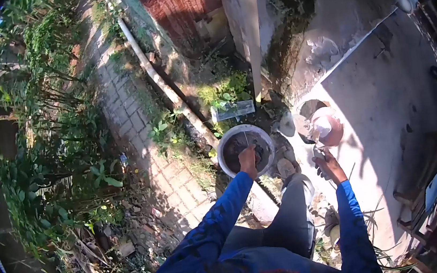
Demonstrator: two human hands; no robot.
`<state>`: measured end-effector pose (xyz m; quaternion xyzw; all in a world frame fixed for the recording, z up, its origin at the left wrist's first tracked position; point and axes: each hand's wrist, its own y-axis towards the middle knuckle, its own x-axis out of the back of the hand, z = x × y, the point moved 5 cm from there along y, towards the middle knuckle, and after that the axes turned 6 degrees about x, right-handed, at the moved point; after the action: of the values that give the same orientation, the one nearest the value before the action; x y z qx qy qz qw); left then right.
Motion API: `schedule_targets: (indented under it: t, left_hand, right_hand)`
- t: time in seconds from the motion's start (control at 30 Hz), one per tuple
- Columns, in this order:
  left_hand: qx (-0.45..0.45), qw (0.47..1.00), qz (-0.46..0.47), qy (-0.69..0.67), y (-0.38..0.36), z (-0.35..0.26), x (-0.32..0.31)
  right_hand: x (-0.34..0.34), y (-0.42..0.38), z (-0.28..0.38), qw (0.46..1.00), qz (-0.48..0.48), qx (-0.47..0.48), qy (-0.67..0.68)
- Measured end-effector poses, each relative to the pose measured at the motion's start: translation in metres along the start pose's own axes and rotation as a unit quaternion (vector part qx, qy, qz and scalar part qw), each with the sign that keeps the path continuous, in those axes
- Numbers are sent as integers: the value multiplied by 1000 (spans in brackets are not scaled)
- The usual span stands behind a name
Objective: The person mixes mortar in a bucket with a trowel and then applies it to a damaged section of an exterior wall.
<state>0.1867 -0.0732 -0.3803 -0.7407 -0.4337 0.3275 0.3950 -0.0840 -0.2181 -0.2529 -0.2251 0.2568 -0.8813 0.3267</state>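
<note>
I can't read any text, label, brand, number or sign anywhere in my view. There is a faint reddish mark on the front of the blue shirt, but it is too blurred for me to make out any letters. The white bucket, the clay pot and the pale pipe along the brick path show no lettering that I can tell
</note>
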Motion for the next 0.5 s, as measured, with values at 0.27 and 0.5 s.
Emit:
schedule_targets:
  t: [0.27,0.5]
  left_hand:
    - [65,990,75,-101,93,52,-56]
    - [68,974,151,-156,141,93,-12]
  right_hand:
    - [-92,-56,-136,987,-150,-59,-9]
    - [-109,1,-155,974,-138,-97,-148]
